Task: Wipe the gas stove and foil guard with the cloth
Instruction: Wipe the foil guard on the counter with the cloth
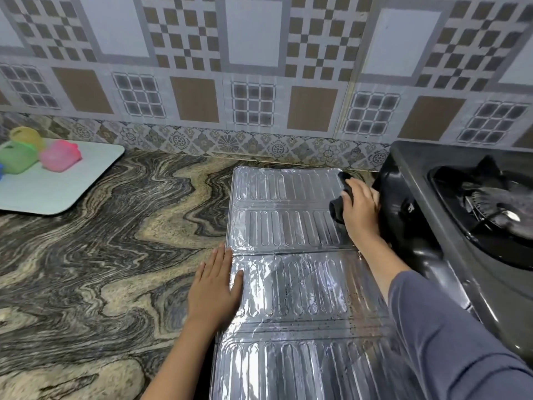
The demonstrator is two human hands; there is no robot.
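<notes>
Right hand [360,206] presses a dark cloth [340,204] onto the far right corner of the foil guard [288,226], fingers curled over the wad, which shows only past the fingertips on the far and left sides. Left hand [215,287] lies flat and open, fingers together, on the guard's left edge about midway along, palm partly on the marbled countertop [101,241], apparently pinning the sheet.

That guard lies flat on the counter, its long axis running from the near edge of the view away to the tiled wall [259,82]. From the cloth hand, nearly all of the sheet lies nearer and to the left; the near panels carry dark specks and look unwiped. So I judge the next stroke pulls toward the person.

Just right of the cloth hand, touching or nearly so, stands the black gas stove [418,183].
</notes>
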